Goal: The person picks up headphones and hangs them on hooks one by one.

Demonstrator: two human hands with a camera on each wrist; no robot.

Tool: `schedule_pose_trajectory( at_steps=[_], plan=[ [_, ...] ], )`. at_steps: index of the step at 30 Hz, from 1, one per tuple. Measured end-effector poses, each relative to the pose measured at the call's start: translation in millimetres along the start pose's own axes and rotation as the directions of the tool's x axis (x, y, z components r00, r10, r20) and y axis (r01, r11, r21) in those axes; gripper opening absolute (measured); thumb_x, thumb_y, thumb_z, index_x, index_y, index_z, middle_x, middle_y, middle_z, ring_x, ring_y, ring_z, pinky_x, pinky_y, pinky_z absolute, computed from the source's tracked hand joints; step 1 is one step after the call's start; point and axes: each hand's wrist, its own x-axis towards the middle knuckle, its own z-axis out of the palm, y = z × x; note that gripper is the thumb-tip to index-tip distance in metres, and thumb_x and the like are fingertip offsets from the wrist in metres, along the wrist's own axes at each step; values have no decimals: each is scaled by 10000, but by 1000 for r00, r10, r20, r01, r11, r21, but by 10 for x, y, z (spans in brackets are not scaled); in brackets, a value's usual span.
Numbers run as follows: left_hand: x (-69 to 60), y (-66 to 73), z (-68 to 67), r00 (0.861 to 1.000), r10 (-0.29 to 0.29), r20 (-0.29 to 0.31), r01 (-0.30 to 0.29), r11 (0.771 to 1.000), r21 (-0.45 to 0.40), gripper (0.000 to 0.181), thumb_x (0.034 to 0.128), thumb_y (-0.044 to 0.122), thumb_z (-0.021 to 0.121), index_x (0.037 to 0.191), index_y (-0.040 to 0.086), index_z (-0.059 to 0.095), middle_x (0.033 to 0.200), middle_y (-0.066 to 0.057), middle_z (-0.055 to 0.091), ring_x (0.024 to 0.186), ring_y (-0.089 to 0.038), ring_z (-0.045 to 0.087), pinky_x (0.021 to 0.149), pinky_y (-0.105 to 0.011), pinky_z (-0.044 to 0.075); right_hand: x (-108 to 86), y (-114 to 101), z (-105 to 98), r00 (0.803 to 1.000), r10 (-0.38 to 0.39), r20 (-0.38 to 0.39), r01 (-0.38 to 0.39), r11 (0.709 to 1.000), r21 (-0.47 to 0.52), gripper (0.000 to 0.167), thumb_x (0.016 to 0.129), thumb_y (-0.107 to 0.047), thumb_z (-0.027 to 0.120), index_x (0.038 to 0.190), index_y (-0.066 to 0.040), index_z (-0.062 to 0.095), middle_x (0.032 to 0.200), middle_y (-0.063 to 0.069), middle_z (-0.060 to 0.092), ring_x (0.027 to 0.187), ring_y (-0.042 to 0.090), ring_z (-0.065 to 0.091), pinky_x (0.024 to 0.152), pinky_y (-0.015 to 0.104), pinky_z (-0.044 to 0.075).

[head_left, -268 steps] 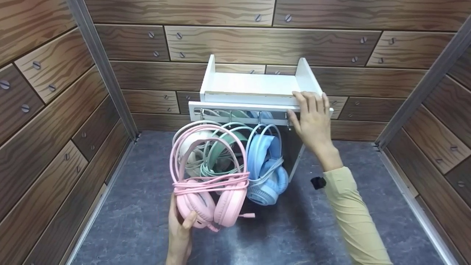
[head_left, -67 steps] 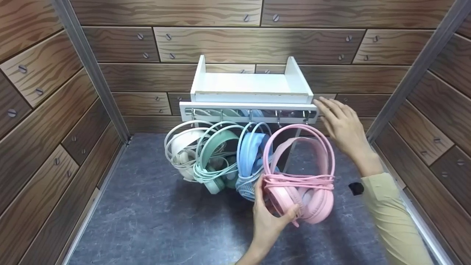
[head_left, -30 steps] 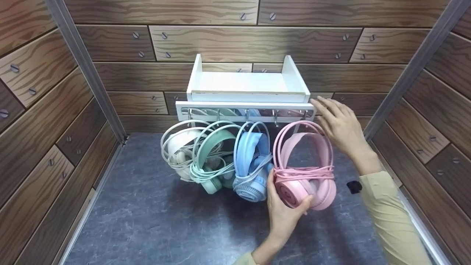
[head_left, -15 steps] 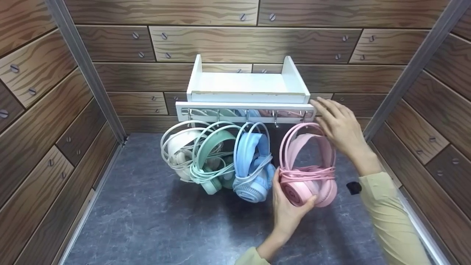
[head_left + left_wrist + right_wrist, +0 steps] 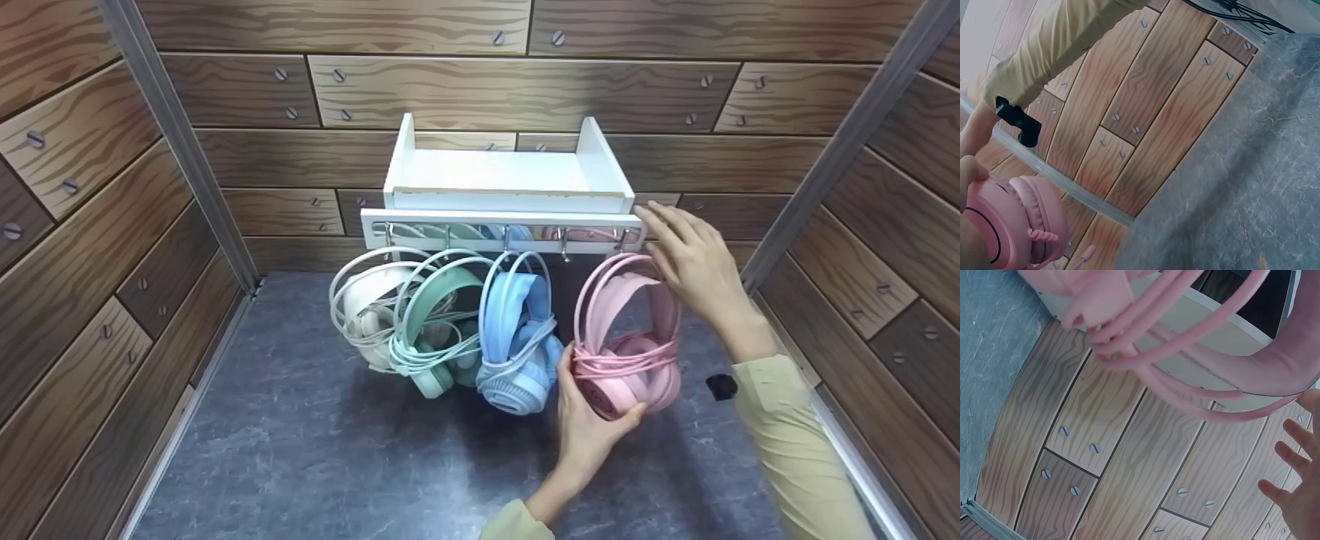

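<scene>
A pair of pink headphones [image 5: 628,386], its cord wound round it, is at the right end of the hook rail [image 5: 480,217]. My left hand [image 5: 589,439] grips its lower left ear cup, thumb in front; the left wrist view shows this pink ear cup [image 5: 994,214] close up. My right hand [image 5: 697,262] is beside the rail's right end, near the top of the pink headband, fingers extended. In the right wrist view the fingers of the right hand [image 5: 1297,495] are spread. Whether the headband sits on the last hook is hard to tell.
White headphones [image 5: 371,300], green headphones [image 5: 442,292] and blue headphones [image 5: 514,337] hang from the rail, left to right. A bare hook [image 5: 564,244] separates blue from pink. The white shelf [image 5: 499,171] stands behind, against the wood-patterned wall [image 5: 480,90]. Dark grey floor [image 5: 300,450] lies below.
The left hand has carried the pink headphones from the rail's left side to its right end, lately turning them slightly. My right hand went from the shelf's front edge to the rail's right end.
</scene>
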Motion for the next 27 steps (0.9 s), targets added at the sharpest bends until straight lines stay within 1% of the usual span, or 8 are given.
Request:
schedule_pose_trajectory(
  at_steps=[5,9,13,18,22,25,27],
  plan=[
    [8,-26,32,1000,-7,14,6,1000,29,1155,632,348,947,1540,108,275,1519,-55,458,1354,-208,492,1107,-396,422,-2,-15,5,1000,-5,-6,5,1000,7,538,973,-139,646,1491,-204,517,1474,77,538,1329,368,481,1105,550,359],
    [20,-45,70,1000,-8,18,7,998,69,1158,626,313,952,1537,113,265,1511,-76,465,1323,-215,518,1084,-397,445,-6,-18,11,1000,-1,-11,1,1000,10,547,971,-128,650,1494,-207,513,1477,73,538,1331,362,482,1103,551,361],
    [38,-73,108,1000,-2,9,1,994,110,1153,619,300,951,1529,109,268,1494,-85,480,1277,-218,551,1046,-394,477,-9,-17,26,1000,8,-12,-7,1000,12,547,977,-136,645,1500,-218,507,1478,73,538,1334,360,482,1108,548,359],
    [59,-94,140,1000,-1,3,0,991,135,1152,613,272,953,1525,108,268,1484,-83,492,1248,-221,571,1021,-388,494,-13,-21,40,1000,21,-16,-21,1000,23,545,982,-133,640,1501,-228,506,1469,82,546,1329,363,490,1110,545,361],
    [65,-104,168,1000,-3,3,3,988,157,1154,621,255,953,1528,99,257,1493,-88,477,1269,-226,558,1035,-392,486,-18,-29,38,999,36,-13,-36,999,30,542,984,-128,640,1499,-233,510,1459,87,554,1313,365,505,1103,547,368],
    [64,-118,203,1000,24,-6,-22,985,169,1155,629,231,954,1531,69,251,1513,-100,440,1325,-238,514,1071,-402,458,-28,-34,32,998,57,9,-58,998,35,538,1001,-141,624,1512,-243,490,1431,102,574,1233,397,562,1053,566,409],
    [65,-127,224,999,51,-15,-48,983,178,1153,632,219,955,1529,48,252,1517,-104,419,1350,-244,488,1089,-407,444,-36,-38,26,997,79,25,-80,996,38,541,1015,-157,608,1525,-268,468,1367,113,612,1072,427,626,938,582,478]
  ],
)
